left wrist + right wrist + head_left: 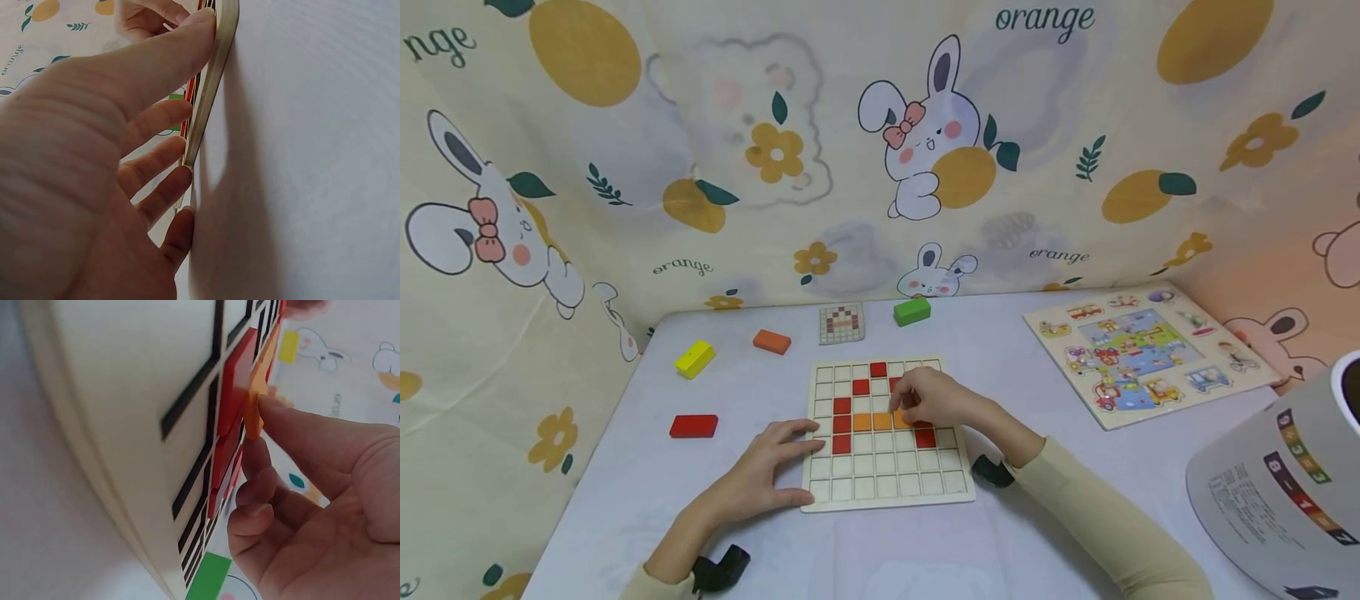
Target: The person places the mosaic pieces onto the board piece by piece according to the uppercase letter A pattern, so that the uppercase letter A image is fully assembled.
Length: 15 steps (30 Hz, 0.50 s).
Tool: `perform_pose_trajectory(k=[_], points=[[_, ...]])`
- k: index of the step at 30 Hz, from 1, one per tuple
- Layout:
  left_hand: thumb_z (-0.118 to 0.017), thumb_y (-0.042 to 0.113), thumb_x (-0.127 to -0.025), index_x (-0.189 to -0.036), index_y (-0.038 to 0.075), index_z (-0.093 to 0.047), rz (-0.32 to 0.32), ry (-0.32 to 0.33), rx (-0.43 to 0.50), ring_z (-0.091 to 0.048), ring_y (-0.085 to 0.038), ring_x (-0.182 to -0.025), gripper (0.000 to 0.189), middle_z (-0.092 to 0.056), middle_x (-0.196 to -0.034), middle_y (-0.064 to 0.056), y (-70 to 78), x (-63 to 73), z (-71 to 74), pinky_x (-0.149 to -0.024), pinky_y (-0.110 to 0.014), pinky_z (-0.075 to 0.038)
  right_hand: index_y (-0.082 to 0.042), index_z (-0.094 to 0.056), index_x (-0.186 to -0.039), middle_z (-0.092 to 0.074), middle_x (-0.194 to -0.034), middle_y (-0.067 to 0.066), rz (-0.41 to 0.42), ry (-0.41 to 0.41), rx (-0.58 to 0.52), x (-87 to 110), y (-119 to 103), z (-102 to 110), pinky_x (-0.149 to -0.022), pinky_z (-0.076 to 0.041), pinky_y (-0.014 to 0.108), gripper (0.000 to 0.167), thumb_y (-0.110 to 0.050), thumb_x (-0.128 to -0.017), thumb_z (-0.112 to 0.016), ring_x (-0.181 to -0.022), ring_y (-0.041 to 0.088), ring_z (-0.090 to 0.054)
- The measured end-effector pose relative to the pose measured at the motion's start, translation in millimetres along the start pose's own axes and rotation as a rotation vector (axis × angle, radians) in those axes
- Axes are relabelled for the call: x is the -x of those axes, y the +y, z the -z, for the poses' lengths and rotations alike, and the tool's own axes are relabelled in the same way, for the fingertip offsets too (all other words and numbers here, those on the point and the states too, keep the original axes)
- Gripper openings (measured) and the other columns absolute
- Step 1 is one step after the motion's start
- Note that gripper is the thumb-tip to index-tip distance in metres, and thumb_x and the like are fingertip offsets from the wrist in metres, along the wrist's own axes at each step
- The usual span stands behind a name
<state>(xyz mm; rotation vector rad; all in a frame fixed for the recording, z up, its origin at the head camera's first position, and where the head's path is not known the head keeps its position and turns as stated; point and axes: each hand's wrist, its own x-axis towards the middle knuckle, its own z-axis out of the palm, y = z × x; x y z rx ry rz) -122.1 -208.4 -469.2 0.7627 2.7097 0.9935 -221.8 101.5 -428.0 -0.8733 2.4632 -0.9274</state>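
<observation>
A white grid board (887,486) lies on the table, with several red tiles (842,406) set in its squares in an arch-like shape. A row of orange tiles (862,422) runs between the two red sides. My right hand (934,398) reaches over the board's right half. In the right wrist view, its thumb and finger pinch an orange tile (252,415) at the grid, beside a red tile (237,381). At the board's left edge, my left hand (758,468) rests with fingers spread and fingertips touching the rim; its thumb lies by the near corner.
Behind the board are a small pattern card (842,323), a green block (912,312) and an orange block (772,342). Yellow (696,359) and red (694,426) blocks lie to the left. A picture puzzle (1150,358) and a large white container (1277,483) occupy the right.
</observation>
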Motion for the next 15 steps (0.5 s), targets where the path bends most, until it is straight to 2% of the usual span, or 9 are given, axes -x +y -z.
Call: perform_pose_trajectory(k=[9,12,15], points=[[-0.086,0.039,-0.076,-0.136,0.020,-0.063,0.001,0.011,-0.005,-0.035,-0.027,-0.138,0.067,-0.043,-0.150,0.000,2.0,0.3,0.3,-0.106,-0.061,-0.036,-0.010,-0.071,-0.087,-0.058,-0.076,-0.005,0.007,0.105,0.095,7.0,1,0,-0.067,-0.046,0.028,0.011,-0.004,-0.083,-0.079,-0.075,0.015,-0.053],[-0.086,0.039,-0.076,-0.136,0.020,-0.063,0.009,0.009,0.001,-0.035,-0.027,-0.138,0.067,-0.043,-0.150,0.000,3.2,0.6,1.0,-0.106,-0.061,-0.036,-0.007,-0.072,-0.095,-0.062,-0.086,-0.001,-0.006,0.181,0.129,13.5,-2,5,-0.074,-0.049,0.035,0.010,-0.009,-0.086,-0.077,-0.084,0.020,-0.056],[-0.086,0.039,-0.076,-0.136,0.020,-0.063,0.018,0.004,0.015,-0.034,-0.027,-0.138,0.068,-0.042,-0.151,0.000,4.1,0.8,1.8,-0.107,-0.061,-0.035,-0.004,-0.071,-0.112,-0.066,-0.107,0.009,-0.039,0.257,0.266,23.0,-5,11,-0.088,-0.047,0.047,0.027,-0.024,-0.093,-0.072,-0.103,0.029,-0.058]])
